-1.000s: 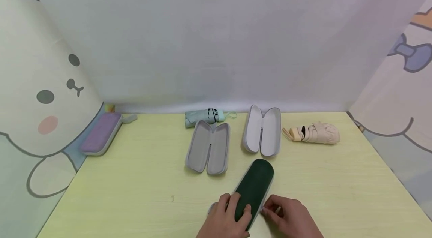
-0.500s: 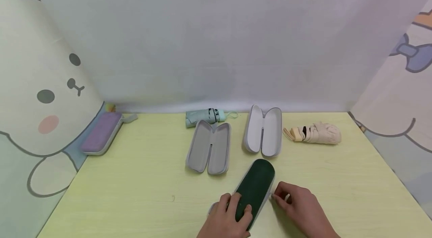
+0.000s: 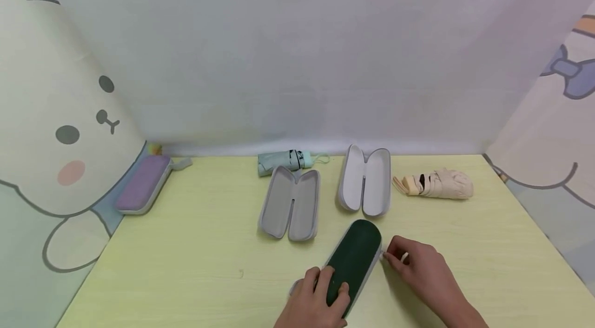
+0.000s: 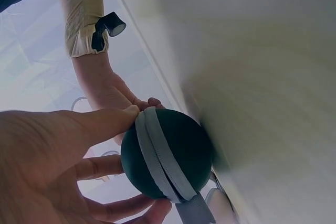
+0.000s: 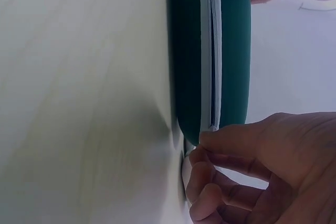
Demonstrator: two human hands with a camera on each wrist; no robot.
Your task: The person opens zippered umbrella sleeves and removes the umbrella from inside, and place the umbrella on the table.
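Note:
A dark green zip case (image 3: pixel 357 250) with grey zip tape lies slantwise on the table. My left hand (image 3: pixel 313 299) grips its near part, fingers spread over the top. In the left wrist view, thumb and fingers reach round the rounded near end, where a grey strap (image 4: pixel 195 211) hangs. My right hand (image 3: pixel 420 266) pinches the zipper pull at the far right side of the case. In the right wrist view, a narrow dark slit runs between the zip tapes (image 5: pixel 211 51) behind the pinching fingers. The pull itself is mostly hidden by the thumb.
Two unzipped grey cases, one left (image 3: pixel 292 204) and one right (image 3: pixel 364 181), stand spread beyond the green case. A folded blue-grey umbrella (image 3: pixel 279 161) and a beige one (image 3: pixel 439 184) lie farther back. A purple case (image 3: pixel 144 183) lies at the far left.
My right hand has slid away from me along the case's right side, from near its middle to its far end, with the zipper pull. The left hand has held its place.

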